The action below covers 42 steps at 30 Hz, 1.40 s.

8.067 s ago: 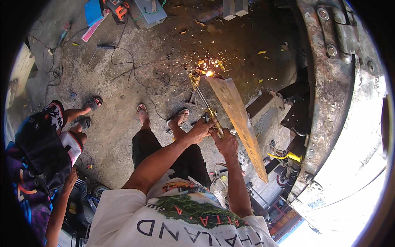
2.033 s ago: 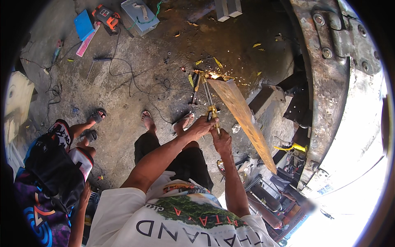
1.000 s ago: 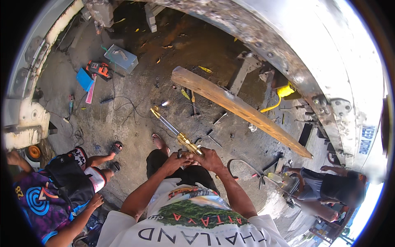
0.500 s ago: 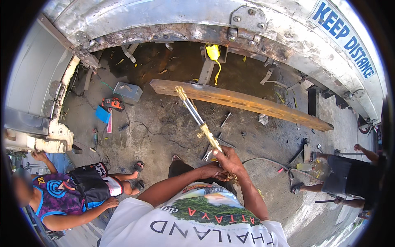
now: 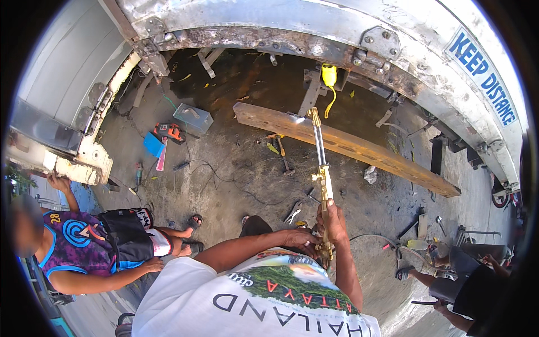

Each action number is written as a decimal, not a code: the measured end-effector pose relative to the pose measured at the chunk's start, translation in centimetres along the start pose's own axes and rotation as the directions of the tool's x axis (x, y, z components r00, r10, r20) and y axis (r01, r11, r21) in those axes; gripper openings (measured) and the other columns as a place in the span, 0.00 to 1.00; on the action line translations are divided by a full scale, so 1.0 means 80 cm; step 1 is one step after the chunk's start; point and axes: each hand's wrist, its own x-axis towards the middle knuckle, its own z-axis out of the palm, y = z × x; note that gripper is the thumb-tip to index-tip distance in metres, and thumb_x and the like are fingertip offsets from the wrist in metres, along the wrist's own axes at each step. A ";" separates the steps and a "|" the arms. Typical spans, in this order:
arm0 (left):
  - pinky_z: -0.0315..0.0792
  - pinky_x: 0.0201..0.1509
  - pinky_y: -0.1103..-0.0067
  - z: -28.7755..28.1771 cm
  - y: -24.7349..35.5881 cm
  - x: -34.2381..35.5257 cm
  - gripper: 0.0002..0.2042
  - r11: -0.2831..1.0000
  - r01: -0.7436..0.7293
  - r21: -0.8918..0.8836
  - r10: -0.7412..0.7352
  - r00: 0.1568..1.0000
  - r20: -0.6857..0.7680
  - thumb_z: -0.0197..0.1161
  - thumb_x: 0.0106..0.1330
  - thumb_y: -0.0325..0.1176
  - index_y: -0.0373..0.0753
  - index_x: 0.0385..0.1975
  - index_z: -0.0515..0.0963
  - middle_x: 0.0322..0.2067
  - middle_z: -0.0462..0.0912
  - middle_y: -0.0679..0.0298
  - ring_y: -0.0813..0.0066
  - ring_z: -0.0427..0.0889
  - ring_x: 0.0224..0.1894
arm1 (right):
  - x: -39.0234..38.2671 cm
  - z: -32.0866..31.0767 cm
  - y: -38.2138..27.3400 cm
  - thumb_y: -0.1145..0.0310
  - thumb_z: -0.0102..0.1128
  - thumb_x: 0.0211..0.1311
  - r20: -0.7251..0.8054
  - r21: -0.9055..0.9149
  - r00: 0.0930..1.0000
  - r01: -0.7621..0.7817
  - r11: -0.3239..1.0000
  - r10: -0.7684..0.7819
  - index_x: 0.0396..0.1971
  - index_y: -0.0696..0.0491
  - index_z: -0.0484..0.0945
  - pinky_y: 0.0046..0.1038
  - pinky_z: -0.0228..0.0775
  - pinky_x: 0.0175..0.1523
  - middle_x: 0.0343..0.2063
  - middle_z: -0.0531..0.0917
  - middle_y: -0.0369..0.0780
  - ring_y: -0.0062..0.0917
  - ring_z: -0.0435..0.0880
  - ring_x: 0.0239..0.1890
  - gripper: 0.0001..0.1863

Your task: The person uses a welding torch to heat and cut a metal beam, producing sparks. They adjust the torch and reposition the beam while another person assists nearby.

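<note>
A brass and silver cutting torch [image 5: 321, 168] points away from me, its grip wrapped by my right hand [image 5: 335, 223]. Closed fingers of my left hand [image 5: 304, 238] are at the torch's rear end, near its valves; the fingertips are partly hidden. The torch head is over a long rusty steel beam [image 5: 359, 147], close to where a grey metal bracket [image 5: 310, 96] meets it. A small bright white glow shows beside the tip. From the vehicle frame just beyond hangs a yellow object with a strap [image 5: 329, 77], perhaps a tape measure.
A vehicle's metal edge [image 5: 258, 38] curves across the far side. On the floor lie a hammer [image 5: 283, 155], a metal box [image 5: 193, 119], an orange-black machine [image 5: 168, 132], cables and a hose [image 5: 375, 236]. One person [image 5: 95, 241] is at left, another [image 5: 471, 281] at right.
The torch has swung right, from the beam's left end to beside the bracket, and a glow now shows at its tip. My view has shifted; the person at right has moved.
</note>
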 end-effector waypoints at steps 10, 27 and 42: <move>0.83 0.48 0.73 -0.078 0.019 -0.132 0.25 0.995 -0.098 -0.015 0.098 0.995 0.015 0.59 0.72 0.51 0.29 0.50 0.76 0.40 0.84 0.53 0.64 0.86 0.41 | 0.067 0.143 -0.027 0.24 0.43 0.63 -0.059 0.008 0.993 -0.102 0.995 0.102 0.33 0.53 0.71 0.24 0.57 0.19 0.16 0.68 0.33 0.19 0.64 0.13 0.39; 0.77 0.44 0.79 -0.228 0.154 -0.331 0.15 0.574 -0.794 -0.200 0.525 0.544 -0.655 0.64 0.72 0.42 0.39 0.49 0.77 0.41 0.80 0.70 0.82 0.77 0.39 | 0.169 0.375 -0.074 0.34 0.59 0.59 -0.214 -0.836 0.962 -0.090 0.542 -0.170 0.42 0.59 0.80 0.49 0.76 0.45 0.29 0.85 0.59 0.55 0.86 0.39 0.37; 0.74 0.35 0.78 -0.263 0.172 -0.314 0.12 0.733 -0.663 -0.153 0.422 0.619 -0.662 0.66 0.70 0.39 0.36 0.42 0.80 0.33 0.79 0.70 0.83 0.73 0.29 | 0.189 0.386 -0.044 0.33 0.58 0.59 -0.285 -0.864 0.923 -0.131 0.487 -0.258 0.36 0.62 0.78 0.49 0.76 0.42 0.26 0.83 0.60 0.55 0.86 0.36 0.38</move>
